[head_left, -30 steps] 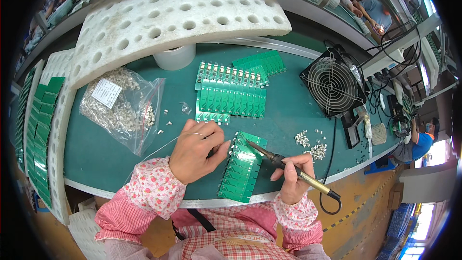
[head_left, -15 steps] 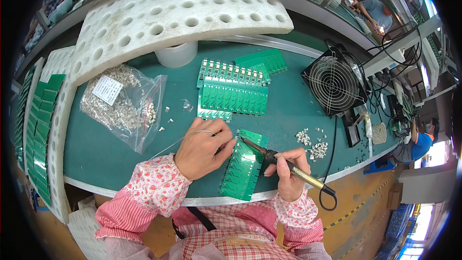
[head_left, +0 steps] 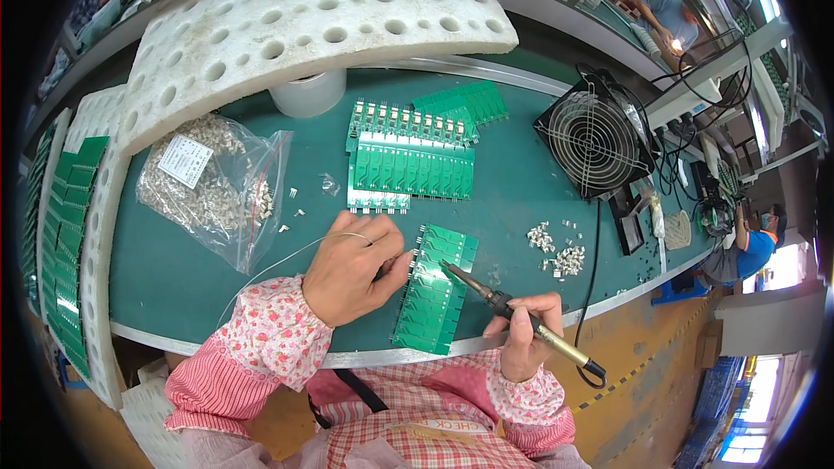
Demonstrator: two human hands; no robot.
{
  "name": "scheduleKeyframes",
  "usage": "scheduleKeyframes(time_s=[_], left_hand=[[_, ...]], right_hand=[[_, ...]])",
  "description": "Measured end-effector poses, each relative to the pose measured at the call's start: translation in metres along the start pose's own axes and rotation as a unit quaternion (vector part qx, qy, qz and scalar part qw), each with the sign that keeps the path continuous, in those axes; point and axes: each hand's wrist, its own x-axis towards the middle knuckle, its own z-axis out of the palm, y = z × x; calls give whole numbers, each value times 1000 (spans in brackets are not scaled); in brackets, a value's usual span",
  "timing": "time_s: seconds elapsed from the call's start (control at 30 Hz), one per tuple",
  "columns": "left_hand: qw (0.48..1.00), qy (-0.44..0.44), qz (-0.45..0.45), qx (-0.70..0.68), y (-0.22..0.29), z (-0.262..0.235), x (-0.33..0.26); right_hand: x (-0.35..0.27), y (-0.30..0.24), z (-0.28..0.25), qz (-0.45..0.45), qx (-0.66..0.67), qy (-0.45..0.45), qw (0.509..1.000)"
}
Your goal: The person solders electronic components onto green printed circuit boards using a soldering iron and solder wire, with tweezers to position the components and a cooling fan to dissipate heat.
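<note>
A green circuit board panel lies near the table's front edge. My right hand is closed around the handle of a soldering iron, whose tip is at the upper part of the panel; contact is too fine to tell. Thin solder wire runs over my left hand, which has its fingers curled and pinched at the panel's left edge. The wire's end is hidden by the fingers. Beyond that hand are stacked green panels, one row bearing small white components.
Left stands a clear bag of small white connectors, with a few loose beside it. Loose components lie right, below a black fan. White perforated foam overhangs the back, near a white roll. Other people work farther off.
The iron's tip has moved right and toward me over the panel, with my right hand following. My left hand stays at the panel's left edge. The whole view has shifted slightly.
</note>
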Motion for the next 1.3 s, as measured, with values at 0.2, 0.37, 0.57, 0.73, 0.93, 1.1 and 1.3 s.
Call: scheduleKeyframes(time_s=[0.2,0.37,0.57,0.73,0.93,1.1,1.3], left_hand=[[1000,-15,4,-8,-2,1,-2],[1000,-19,2,-11,-1,1,-2],[1000,-21,3,-8,-1,2,-1],[1000,-18,-4,1,-1,3,-1],[999,-37,0,3,-2,2,-2],[1000,-20,11,4,-1,3,-1],[1000,-17,-6,-3,-1,2,-1]], right_hand=[[14,-3,14,11,-37,-51,998],[15,-2,14,18,-44,-55,997],[19,-2,18,21,-15,-50,998],[19,-1,16,22,-14,-57,998],[19,-4,17,15,-28,-63,998],[19,-6,15,17,-66,-93,993],[17,-3,16,23,-32,-52,998]])
